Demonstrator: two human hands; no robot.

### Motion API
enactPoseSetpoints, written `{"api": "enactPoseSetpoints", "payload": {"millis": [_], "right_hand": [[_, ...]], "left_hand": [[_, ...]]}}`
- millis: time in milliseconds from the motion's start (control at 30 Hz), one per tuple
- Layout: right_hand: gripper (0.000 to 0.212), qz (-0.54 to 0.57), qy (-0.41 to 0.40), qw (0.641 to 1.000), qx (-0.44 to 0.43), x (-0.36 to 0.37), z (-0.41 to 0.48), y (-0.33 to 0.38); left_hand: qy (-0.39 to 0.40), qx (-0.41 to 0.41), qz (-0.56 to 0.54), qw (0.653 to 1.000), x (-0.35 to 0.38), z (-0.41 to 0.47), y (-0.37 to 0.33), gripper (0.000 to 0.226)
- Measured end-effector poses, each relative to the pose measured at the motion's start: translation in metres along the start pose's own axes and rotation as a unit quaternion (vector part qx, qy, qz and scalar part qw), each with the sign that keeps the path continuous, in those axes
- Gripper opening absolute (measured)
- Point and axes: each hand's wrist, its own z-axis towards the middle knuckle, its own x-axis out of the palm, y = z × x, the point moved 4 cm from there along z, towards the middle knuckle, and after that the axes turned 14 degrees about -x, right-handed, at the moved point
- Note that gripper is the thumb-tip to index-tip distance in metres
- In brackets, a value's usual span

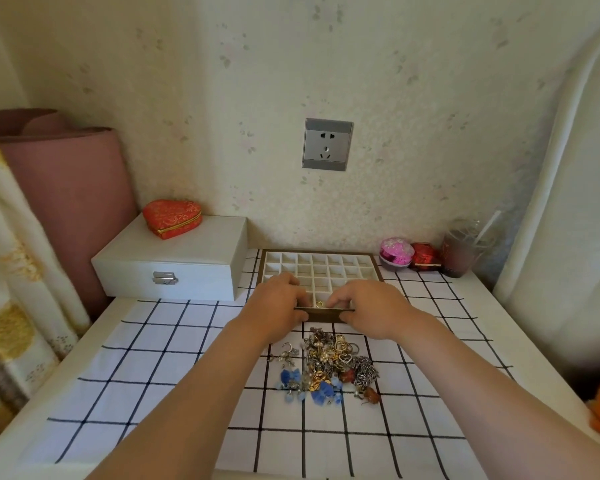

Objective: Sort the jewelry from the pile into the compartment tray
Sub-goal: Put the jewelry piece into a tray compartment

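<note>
Our left hand (278,303) and right hand (371,311) curl over the near rim of the compartment tray (317,252), fingers inside and thumbs on its front wall, both clamped on it. 1 gold piece (318,303) lies in a near compartment between them. The jewelry pile (329,368) sits on the checked cloth (174,341), just beside the tray's near edge. A white box (174,265) stands to the left. On the cup (459,252) at the far right, we find the red print too blurred to read.
</note>
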Motion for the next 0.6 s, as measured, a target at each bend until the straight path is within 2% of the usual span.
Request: {"api": "enactPoseSetpoints", "payload": {"millis": [133,200,300,367,600], "right_hand": [[0.036,0.009,0.016,1.0,-0.02,0.001,-0.008,0.015],[0.039,0.0,-0.002,1.0,-0.027,0.001,-0.012,0.022],[0.024,-0.026,-0.053,0.997,-0.041,-0.006,-0.022,0.028],[0.015,-0.048,-0.054,0.996,-0.054,-0.008,-0.028,0.031],[0.033,-0.119,-0.001,0.99,-0.08,0.006,-0.03,0.029]], "left_hand": [[0.014,-0.007,-0.011,1.0,-0.006,-0.016,0.003,0.018],[0.016,-0.009,-0.011,1.0,-0.008,-0.022,0.004,0.019],[0.0,0.014,0.003,1.0,-0.011,-0.029,0.002,0.022],[-0.017,0.038,0.012,0.999,-0.012,-0.032,-0.002,0.025],[-0.03,0.026,-0.006,0.999,-0.006,-0.028,-0.005,0.021]]}}
